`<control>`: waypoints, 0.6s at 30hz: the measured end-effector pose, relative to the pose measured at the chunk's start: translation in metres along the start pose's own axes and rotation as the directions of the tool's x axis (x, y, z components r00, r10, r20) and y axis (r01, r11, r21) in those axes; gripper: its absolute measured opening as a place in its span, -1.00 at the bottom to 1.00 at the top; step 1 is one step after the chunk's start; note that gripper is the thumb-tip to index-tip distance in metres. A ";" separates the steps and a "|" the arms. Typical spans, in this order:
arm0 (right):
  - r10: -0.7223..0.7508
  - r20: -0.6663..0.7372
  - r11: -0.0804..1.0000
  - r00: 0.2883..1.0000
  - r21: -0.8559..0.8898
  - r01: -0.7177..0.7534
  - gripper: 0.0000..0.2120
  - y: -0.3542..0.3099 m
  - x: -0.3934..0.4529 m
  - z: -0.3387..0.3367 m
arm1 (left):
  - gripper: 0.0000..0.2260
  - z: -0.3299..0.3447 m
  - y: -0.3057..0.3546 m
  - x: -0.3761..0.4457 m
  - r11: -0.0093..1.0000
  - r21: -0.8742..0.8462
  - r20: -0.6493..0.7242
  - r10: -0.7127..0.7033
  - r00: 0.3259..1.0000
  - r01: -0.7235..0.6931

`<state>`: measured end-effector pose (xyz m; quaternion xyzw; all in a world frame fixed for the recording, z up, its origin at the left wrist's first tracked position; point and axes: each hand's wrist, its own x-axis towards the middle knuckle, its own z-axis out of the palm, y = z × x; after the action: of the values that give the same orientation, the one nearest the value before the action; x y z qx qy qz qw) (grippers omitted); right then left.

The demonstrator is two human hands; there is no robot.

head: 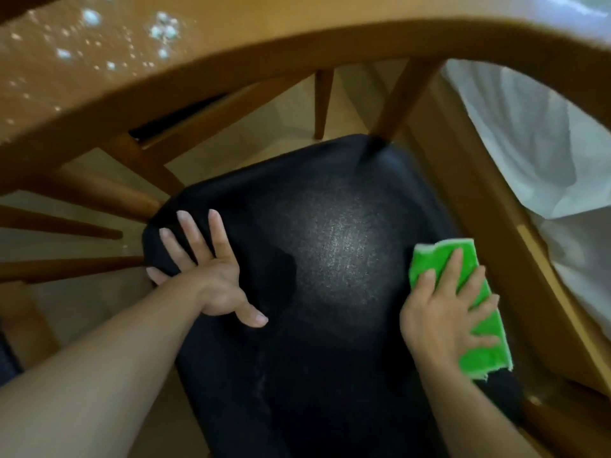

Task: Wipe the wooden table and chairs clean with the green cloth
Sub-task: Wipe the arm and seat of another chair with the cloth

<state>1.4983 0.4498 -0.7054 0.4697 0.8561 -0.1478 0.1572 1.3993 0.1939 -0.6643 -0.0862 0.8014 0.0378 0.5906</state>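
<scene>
Where droplets bead on the glossy brown wooden table top at upper left, curved edge overhanging slanted wooden chair legs. Below, left hand laid flat with fingers spread wide on the left edge of the black textured padded chair seat, holding nothing. Centre of seat showing a pale sheen. Further right, right hand pressed palm-down, fingers straight and slightly apart, on the bright green folded cloth with white fringed edge, lying at the seat's right edge. One cloth, one seat, two hands. At far right, white crumpled sheet beyond a wooden frame rail. No containers.
</scene>
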 end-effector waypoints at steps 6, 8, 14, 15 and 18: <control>-0.292 -0.090 0.955 0.952 0.022 0.295 -0.43 -0.147 0.061 0.012 | 0.50 0.002 -0.003 0.010 1.000 0.003 -0.002 -0.006 1.000 0.006; -0.449 -0.088 0.893 0.889 -0.045 0.447 -0.41 -0.154 0.052 0.014 | 0.50 0.002 -0.002 0.011 1.000 0.006 -0.008 -0.029 1.000 0.029; -0.606 -0.031 0.792 0.795 -0.119 0.599 -0.46 -0.037 0.063 -0.018 | 0.47 0.000 -0.001 0.008 0.999 0.018 -0.044 -0.027 0.999 0.028; -0.541 -0.036 0.838 0.840 -0.107 0.535 -0.45 -0.014 0.057 -0.021 | 0.47 -0.002 -0.001 0.006 1.000 0.018 -0.050 -0.024 0.998 0.025; -0.383 -0.037 0.919 0.923 -0.122 0.376 -0.45 0.040 0.017 -0.006 | 0.46 -0.002 0.000 0.004 1.000 0.011 -0.082 -0.012 0.997 0.013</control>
<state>1.5225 0.4856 -0.7111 0.2896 0.9421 -0.1126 0.1262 1.3960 0.1933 -0.6671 -0.0894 0.8246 0.0258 0.5580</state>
